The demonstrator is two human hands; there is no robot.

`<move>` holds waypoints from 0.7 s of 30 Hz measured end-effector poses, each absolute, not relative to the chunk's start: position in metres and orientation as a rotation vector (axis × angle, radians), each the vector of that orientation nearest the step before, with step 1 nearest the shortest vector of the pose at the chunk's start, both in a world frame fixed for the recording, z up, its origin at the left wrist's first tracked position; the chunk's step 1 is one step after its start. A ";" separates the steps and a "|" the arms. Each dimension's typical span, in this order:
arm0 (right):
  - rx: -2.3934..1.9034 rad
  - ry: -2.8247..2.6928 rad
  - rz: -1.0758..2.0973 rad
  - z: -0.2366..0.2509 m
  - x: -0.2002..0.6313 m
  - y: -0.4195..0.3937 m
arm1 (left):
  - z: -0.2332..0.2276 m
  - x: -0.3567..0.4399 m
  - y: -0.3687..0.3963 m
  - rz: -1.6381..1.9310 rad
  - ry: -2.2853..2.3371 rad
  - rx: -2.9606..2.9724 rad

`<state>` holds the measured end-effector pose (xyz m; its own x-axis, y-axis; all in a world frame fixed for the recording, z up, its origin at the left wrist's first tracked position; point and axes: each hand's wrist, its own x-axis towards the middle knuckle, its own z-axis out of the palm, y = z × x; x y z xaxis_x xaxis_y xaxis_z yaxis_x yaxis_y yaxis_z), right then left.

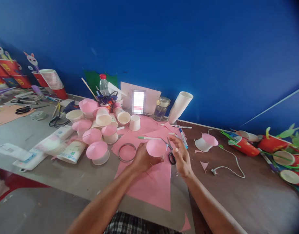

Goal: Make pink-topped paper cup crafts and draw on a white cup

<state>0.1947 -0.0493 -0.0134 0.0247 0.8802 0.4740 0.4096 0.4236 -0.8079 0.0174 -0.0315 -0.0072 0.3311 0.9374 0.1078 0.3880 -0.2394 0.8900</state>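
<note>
Above the pink paper sheet [153, 185], the left hand [142, 160] gripped a pink paper disc [156, 148]; the right hand [182, 158] hovered beside it, fingers spread, over scissors [171, 154].

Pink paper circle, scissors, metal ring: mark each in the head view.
pink paper circle [156, 148], head view, centre of its face, held by the left hand [142, 160]
scissors [171, 155], head view, black handle loop
metal ring [127, 152], head view, its near rim
</note>
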 end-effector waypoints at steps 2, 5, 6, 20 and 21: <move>-1.127 -1.494 0.618 -0.018 0.198 -0.047 | -0.004 0.015 -0.029 0.922 0.997 1.618; -1.075 -1.431 0.825 -0.022 0.197 -0.044 | -0.009 0.010 -0.026 0.953 0.830 1.381; -1.072 -1.432 0.889 -0.021 0.196 -0.045 | -0.011 0.009 -0.024 0.936 0.794 1.342; -1.001 -1.584 1.150 -0.011 0.175 -0.057 | -0.021 0.005 -0.022 0.977 0.778 1.222; -1.002 -1.592 1.127 -0.011 0.174 -0.058 | -0.023 0.005 -0.022 0.963 0.790 1.184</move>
